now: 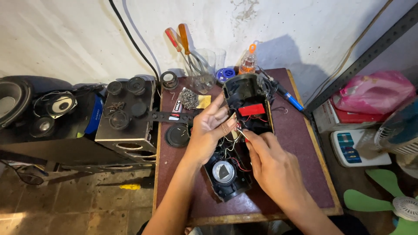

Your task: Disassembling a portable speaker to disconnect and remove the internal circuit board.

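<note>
An opened black speaker housing (242, 93) lies lengthwise on the small maroon table (296, 143). It has a red part (251, 109) inside, thin coloured wires (229, 148) and a round speaker driver (224, 172) at its near end. My left hand (210, 130) rests on the housing's left side, its fingertips pinching the wires near the red part. My right hand (265, 159) comes in from the right and pinches a thin wire end (241, 132) right beside the left fingertips.
Along the table's back stand screwdrivers (180, 41) in a clear jar, a small bottle (248, 61), a blue-handled soldering iron (287, 96) and steel wool (189, 99). A black round cap (177, 135) lies left of the housing. Speaker boxes (126, 117) sit left; a fan (392, 200) right.
</note>
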